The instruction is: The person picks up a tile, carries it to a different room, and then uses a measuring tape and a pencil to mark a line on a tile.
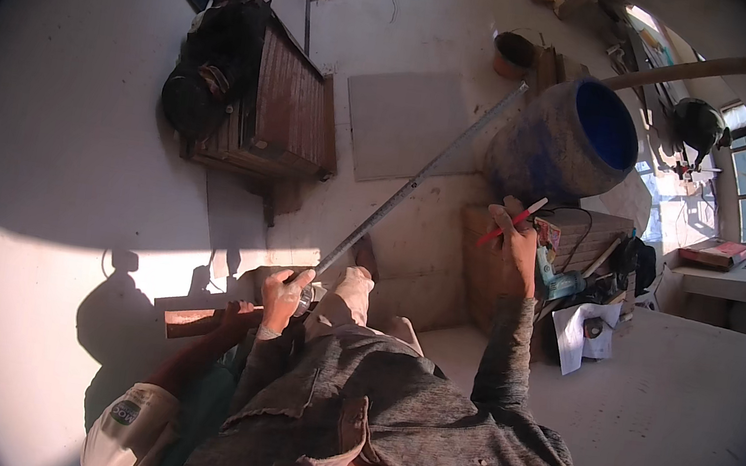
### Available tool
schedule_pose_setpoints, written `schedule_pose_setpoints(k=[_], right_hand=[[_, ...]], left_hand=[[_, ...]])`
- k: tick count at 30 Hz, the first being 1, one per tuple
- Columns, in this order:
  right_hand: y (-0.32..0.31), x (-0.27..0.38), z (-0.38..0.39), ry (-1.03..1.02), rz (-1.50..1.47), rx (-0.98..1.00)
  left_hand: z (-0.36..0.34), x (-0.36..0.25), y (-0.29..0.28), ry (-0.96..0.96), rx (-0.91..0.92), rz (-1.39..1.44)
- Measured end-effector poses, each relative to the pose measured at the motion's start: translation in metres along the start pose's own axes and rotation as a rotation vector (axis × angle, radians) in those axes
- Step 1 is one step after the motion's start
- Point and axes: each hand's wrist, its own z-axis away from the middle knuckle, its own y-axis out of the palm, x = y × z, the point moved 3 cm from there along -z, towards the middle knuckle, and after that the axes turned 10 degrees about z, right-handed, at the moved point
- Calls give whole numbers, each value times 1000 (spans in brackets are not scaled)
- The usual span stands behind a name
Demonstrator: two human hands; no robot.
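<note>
My left hand (282,298) is closed at waist height around a tape measure. Its long grey metal blade (412,184) runs out stiff and slanting, away to the far right, and its tip is near the side of a blue drum. The tape's case is partly hidden by my fingers. My right hand (516,252), raised above a cluttered box, grips a red pen (497,232) with a whitish end. Close by my left hand, a co-worker's hand (240,314) rests at a reddish-brown board (192,320).
The worn blue drum (535,146) stands at the right, with a bucket (513,55) behind it. A brown box (480,275) carries a teal power tool (564,285), papers (584,332) and cables. Stacked brown panels (289,118) with a black bag stand far left. A grey slab (406,124) lies between.
</note>
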Motion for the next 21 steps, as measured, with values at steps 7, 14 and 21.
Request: schedule_pose_setpoints(k=[7, 14, 21], right_hand=[[11, 3, -114, 133, 29, -63], [27, -63, -278, 160, 49, -71], [91, -230, -493, 278, 36, -72]], left_hand=[[-186, -62, 63, -4, 190, -6], [-417, -8, 155, 213, 271, -358], [-625, 116, 309, -44, 394, -574]])
